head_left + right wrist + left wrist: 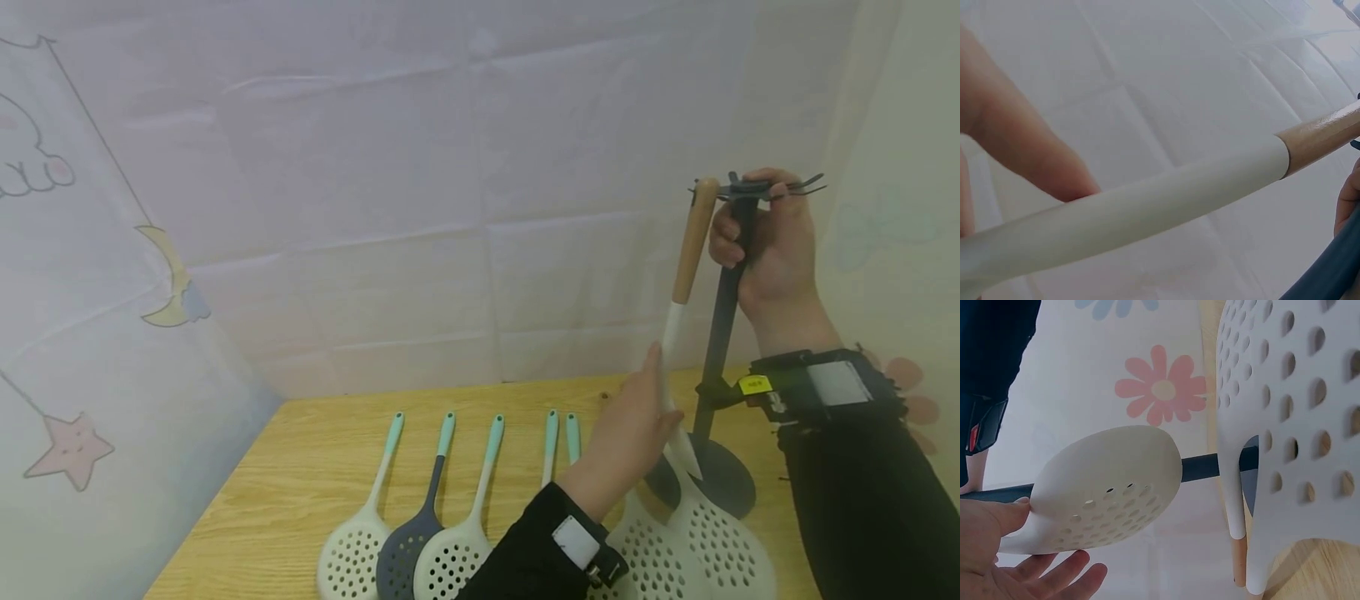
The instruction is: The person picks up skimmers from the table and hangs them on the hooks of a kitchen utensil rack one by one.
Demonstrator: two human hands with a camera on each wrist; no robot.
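A white perforated skimmer with a wood-tipped handle (684,275) stands nearly upright, its top end at the hooks (757,188) of a dark utensil rack (718,333). My left hand (630,433) pinches the white lower part of that handle, thumb pointing up. The left wrist view shows that hand (1016,550) just below the skimmer's head (1104,487). My right hand (772,242) grips the top of the rack's pole. Up close in the right wrist view, the handle (1147,206) crosses the frame and a blurred finger (1022,150) touches it.
Three skimmers with teal handles lie in a row on the wooden table (300,467): white (352,558), dark grey (408,550), white (453,554). Two more teal handles (561,433) lie beside them. Another white skimmer head (652,558) lies by the rack's round base (731,483). Fabric walls close in behind and on both sides.
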